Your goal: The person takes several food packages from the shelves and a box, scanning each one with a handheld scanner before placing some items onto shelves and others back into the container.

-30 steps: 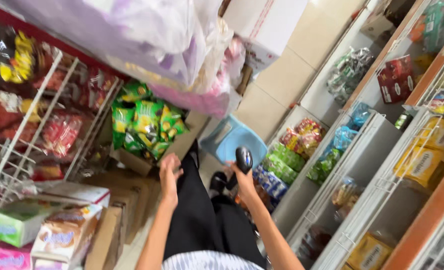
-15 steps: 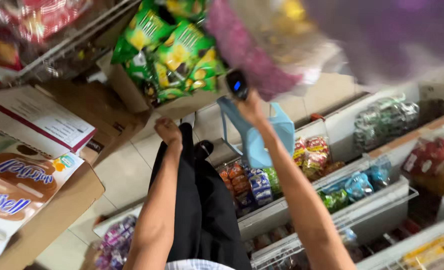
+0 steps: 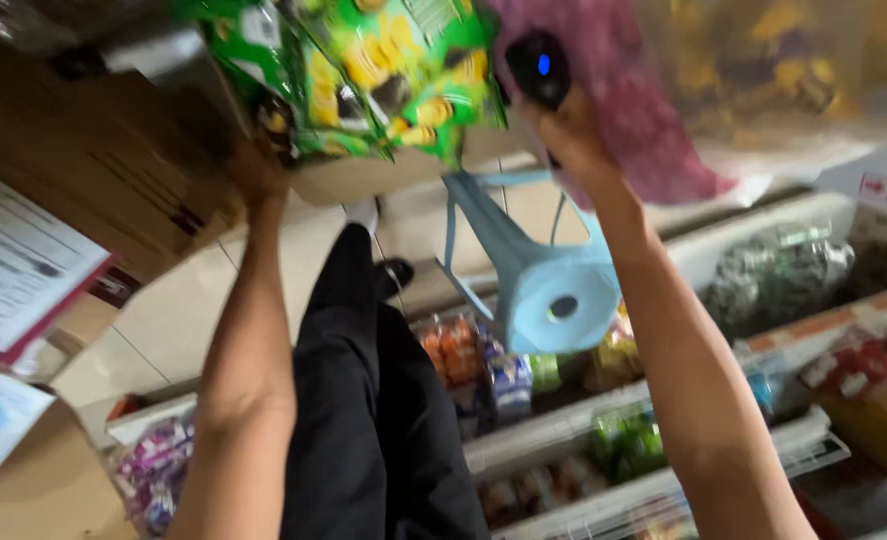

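Black scanner (image 3: 537,66) gripped in right hand (image 3: 564,135); left hand (image 3: 259,170) touching green packets (image 3: 364,70) (blurred).

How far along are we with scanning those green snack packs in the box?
Nothing shows as finished: no pack has been set apart. In hand: the right hand holds a black scanner, its blue light on, raised beside the green snack packs; the left hand touches the cardboard box at the packs' lower edge. Left, as far as I can judge: the packs themselves, all in the box.
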